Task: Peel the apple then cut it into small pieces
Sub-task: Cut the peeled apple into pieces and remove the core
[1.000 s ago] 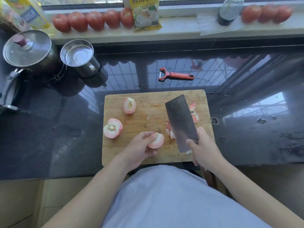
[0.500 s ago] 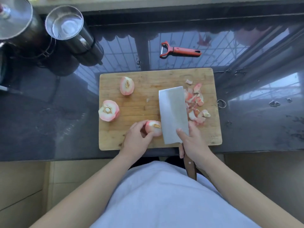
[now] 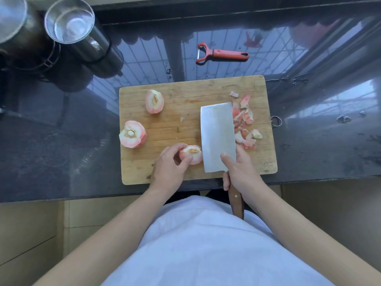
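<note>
On the wooden cutting board (image 3: 181,89) lie three peeled, pinkish apple pieces. My left hand (image 3: 169,166) holds the nearest apple piece (image 3: 192,154), cut face up with the core showing. My right hand (image 3: 240,168) grips the wooden handle of a cleaver (image 3: 217,135), index finger laid on the blade. The blade stands just right of the held piece, touching or nearly touching it. An apple half (image 3: 133,134) sits at the board's left edge and a quarter (image 3: 154,101) lies farther back. Small cut pieces (image 3: 244,124) are piled right of the blade.
A red peeler (image 3: 221,54) lies on the dark glossy counter behind the board. A steel cup (image 3: 71,25) and a lidded pot (image 3: 12,21) stand at the far left. The counter's front edge runs just below the board.
The view has tilted down, so the sill with tomatoes has left the frame. My left hand has turned the held piece cut face up. The cleaver has swung upright beside it.
</note>
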Motion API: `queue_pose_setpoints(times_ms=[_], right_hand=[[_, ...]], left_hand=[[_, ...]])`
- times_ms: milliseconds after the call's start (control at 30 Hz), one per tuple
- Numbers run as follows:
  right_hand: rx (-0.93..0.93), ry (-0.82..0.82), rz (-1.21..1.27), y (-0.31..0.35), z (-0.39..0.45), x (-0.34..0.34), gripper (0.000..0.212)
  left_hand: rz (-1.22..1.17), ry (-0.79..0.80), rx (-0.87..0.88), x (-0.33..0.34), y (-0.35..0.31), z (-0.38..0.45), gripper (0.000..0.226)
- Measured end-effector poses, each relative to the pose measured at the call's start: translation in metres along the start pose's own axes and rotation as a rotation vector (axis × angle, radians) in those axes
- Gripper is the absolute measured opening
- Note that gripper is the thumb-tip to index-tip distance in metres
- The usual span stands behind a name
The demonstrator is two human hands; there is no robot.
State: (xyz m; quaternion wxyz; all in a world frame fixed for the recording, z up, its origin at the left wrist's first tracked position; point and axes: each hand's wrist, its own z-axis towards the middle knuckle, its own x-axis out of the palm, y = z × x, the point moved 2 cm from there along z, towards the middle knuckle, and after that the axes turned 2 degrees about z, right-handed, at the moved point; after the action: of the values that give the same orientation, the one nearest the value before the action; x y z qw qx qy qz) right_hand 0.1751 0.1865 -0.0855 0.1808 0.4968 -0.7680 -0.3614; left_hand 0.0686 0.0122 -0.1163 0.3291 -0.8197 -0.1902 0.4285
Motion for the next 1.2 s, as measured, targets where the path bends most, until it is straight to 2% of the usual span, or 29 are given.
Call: queue_pose_setpoints(times_ms=[300,467,900,1200], right_hand=[[0.021,0.005,-0.022,0.005,-0.001,0.002,0.017],[0.021,-0.039,-0.140,0.009,0.003,0.008,0.009],[0.014,-0.005,-0.151,0.020,0.006,0.015,0.018],[-0.005,-0.033,-0.284,0.032,-0.001,0.019,0.018]], left_hand=[[0.009,-0.041,0.048,0.002,0.000,-0.003,0.028],[0.056,-0.058,0.109,0.004,0.000,-0.002,0.025],[0.002,-0.040,0.066,0.000,0.005,0.005,0.020],[-0.016,-0.066,0.088,-0.001,0.004,0.005,0.016]])
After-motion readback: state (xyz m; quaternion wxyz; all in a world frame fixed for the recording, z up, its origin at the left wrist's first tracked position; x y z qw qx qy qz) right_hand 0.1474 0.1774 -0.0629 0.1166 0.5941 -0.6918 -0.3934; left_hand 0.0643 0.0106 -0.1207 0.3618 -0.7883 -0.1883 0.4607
